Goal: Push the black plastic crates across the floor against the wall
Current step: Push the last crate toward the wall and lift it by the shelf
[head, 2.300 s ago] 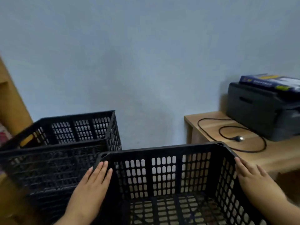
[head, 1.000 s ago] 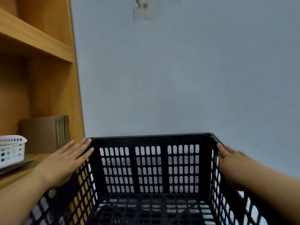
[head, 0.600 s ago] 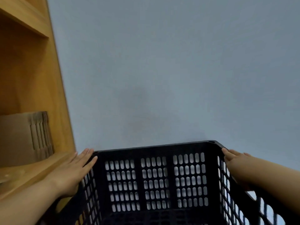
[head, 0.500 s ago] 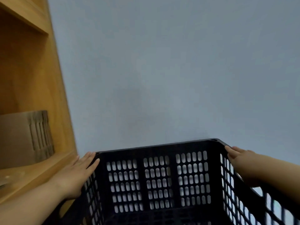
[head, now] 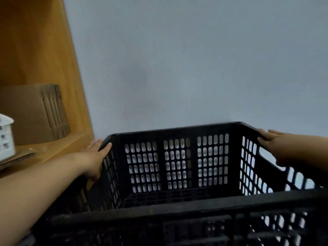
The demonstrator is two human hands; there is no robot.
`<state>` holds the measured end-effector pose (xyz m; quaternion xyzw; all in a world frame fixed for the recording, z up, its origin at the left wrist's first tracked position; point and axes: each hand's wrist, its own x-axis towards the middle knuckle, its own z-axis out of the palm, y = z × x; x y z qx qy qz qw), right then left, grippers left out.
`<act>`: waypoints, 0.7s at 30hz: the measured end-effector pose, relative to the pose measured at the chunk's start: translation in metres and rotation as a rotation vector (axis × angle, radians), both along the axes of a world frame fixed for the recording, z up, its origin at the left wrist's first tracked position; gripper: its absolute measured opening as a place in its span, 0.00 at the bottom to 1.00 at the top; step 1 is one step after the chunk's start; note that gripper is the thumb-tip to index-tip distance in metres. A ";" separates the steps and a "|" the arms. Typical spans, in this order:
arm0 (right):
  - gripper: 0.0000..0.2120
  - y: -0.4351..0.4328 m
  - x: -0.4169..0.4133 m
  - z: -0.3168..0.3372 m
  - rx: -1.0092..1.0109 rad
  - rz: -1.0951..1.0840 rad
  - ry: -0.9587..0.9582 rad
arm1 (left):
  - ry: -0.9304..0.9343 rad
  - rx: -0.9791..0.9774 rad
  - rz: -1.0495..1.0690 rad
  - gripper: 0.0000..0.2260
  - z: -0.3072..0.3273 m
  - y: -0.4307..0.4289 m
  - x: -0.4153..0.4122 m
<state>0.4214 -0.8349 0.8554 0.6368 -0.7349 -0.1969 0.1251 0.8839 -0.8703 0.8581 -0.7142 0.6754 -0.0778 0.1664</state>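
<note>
One black plastic crate (head: 177,160) with slotted walls fills the lower half of the head view, its far wall close to the pale blue-grey wall (head: 195,68). Its near rim crosses the bottom of the frame. My left hand (head: 94,157) lies flat along the outside of the crate's left wall, fingertips at the far left corner. My right hand (head: 276,146) presses on the outside of the right wall near the far right corner, above a handle slot. The crate is empty. The floor is hidden.
A wooden shelf unit (head: 35,50) stands directly left of the crate, touching the wall. On its shelf sit a stack of folded cardboard (head: 32,112) and a white plastic basket (head: 5,137) at the left edge.
The view has tilted down: the crate's near rim and the white basket have come into view. Both hands stay on the crate's sides. Earlier, a second crate and a printer desk were in view.
</note>
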 end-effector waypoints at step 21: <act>0.34 -0.004 -0.004 -0.005 -0.064 -0.059 -0.181 | 0.124 -0.052 -0.038 0.47 -0.002 0.010 0.002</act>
